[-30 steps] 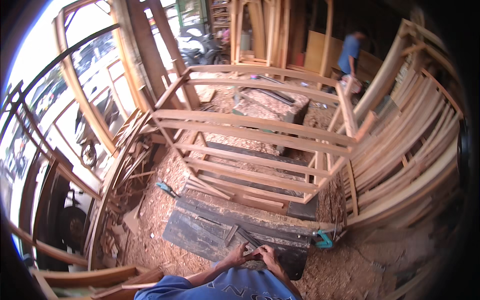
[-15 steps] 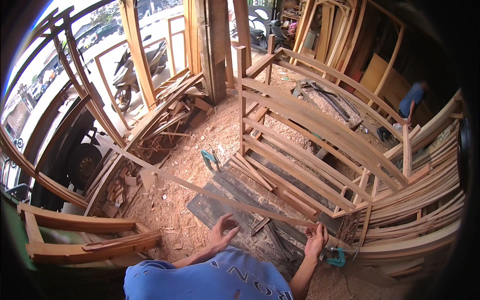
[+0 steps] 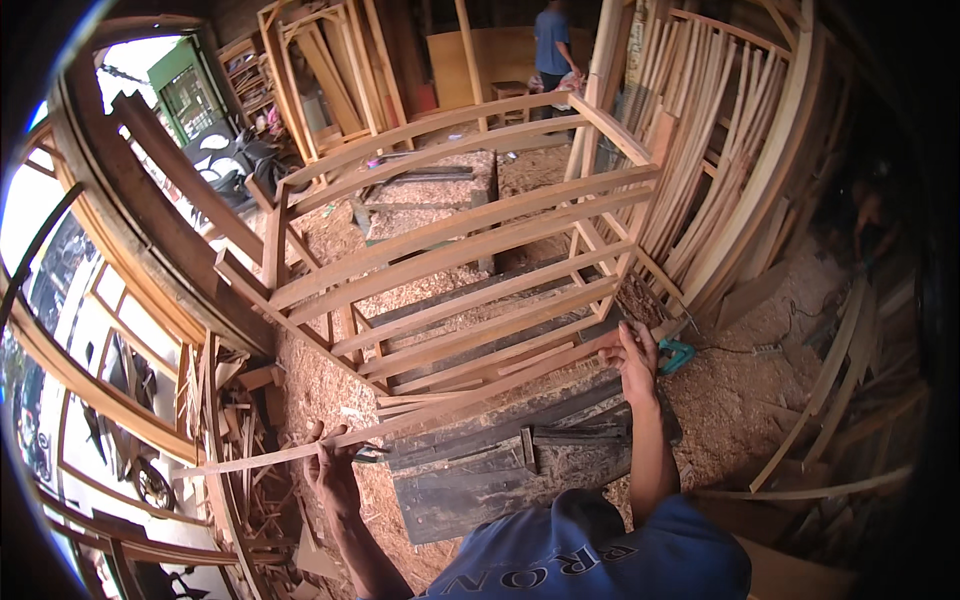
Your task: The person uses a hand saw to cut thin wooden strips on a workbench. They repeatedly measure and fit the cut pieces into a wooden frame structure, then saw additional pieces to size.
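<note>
A long thin wooden strip (image 3: 470,398) runs across the view from lower left to right of centre, above the ground. My left hand (image 3: 330,468) grips it near its left part, fingers closed around it. My right hand (image 3: 633,350) holds its right end, close to the lower rail of a large slatted wooden frame (image 3: 470,250). Under the strip lies a dark worn board (image 3: 500,470) on sawdust. A teal tool (image 3: 676,355) lies just right of my right hand.
Curved wooden frames (image 3: 730,170) lean in stacks at the right. Heavy arched frames (image 3: 150,230) and offcuts (image 3: 240,440) crowd the left. Sawdust (image 3: 740,390) covers the floor. A person in a blue shirt (image 3: 552,40) stands at the far back. A parked motorbike (image 3: 235,160) sits at the back left.
The view swung right and the strip now lies more level across it. My hands have spread further apart along the strip, the left one lower left, the right one higher.
</note>
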Action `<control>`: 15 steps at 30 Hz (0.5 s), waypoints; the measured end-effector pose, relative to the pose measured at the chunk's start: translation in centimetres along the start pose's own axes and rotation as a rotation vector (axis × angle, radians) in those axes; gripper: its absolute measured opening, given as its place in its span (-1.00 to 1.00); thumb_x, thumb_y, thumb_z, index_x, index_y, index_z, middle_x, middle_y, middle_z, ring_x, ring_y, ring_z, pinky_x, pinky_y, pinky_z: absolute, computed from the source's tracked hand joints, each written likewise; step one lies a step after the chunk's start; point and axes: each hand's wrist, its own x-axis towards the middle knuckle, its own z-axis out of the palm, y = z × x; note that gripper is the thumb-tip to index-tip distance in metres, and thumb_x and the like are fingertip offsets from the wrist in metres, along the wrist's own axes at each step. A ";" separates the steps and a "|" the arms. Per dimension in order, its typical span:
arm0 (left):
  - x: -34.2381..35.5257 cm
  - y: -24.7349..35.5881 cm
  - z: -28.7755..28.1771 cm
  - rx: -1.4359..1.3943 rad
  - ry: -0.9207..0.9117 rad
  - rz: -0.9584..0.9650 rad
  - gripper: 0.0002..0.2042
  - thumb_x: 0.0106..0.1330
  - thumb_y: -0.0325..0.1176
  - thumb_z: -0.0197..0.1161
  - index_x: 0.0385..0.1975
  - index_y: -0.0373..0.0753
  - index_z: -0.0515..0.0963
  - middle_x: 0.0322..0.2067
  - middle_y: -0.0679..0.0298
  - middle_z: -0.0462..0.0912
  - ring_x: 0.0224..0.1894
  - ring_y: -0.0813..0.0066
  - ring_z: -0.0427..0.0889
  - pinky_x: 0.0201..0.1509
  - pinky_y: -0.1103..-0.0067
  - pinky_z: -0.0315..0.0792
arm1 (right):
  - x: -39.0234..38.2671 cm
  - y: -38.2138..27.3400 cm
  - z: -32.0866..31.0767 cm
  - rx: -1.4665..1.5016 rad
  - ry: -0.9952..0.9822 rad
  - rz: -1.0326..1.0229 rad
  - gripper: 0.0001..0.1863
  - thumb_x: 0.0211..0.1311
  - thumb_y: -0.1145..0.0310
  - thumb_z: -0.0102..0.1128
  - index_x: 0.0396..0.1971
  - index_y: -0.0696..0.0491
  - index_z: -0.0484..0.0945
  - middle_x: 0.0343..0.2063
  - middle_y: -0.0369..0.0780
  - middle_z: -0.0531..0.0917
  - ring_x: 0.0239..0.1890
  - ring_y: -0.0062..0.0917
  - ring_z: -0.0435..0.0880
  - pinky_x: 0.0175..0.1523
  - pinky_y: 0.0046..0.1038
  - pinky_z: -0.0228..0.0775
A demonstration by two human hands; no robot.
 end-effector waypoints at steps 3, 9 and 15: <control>4.1 0.5 -1.0 -0.073 0.065 -0.003 -0.53 0.50 -0.22 0.01 0.29 -0.36 0.21 -0.04 -0.01 0.61 -0.02 0.25 0.65 0.00 0.33 0.61 | 3.1 -3.1 1.3 0.019 0.047 -0.121 -0.77 0.41 0.22 0.15 -0.13 0.06 0.49 -0.47 -0.27 0.66 -0.49 -0.58 0.68 -0.45 -0.56 0.48; 11.6 2.1 -0.6 0.019 0.046 0.107 -0.59 0.51 -0.23 0.03 0.21 -0.37 0.30 -0.03 0.05 0.56 -0.12 0.38 0.65 -0.04 0.46 0.56 | 10.7 -10.1 3.0 0.117 -0.061 -0.324 -0.76 0.42 0.26 0.12 -0.10 0.10 0.49 -0.43 -0.21 0.67 -0.44 -0.56 0.68 -0.38 -0.54 0.53; 16.1 1.5 2.9 -0.061 0.192 0.100 -0.69 0.48 -0.28 0.10 0.07 -0.32 0.38 -0.15 0.18 0.61 -0.17 0.40 0.66 -0.08 0.45 0.54 | 16.6 -13.1 4.0 0.130 -0.143 -0.391 -0.69 0.41 0.38 0.12 0.07 0.17 0.46 -0.26 -0.20 0.61 -0.36 -0.51 0.69 -0.25 -0.50 0.60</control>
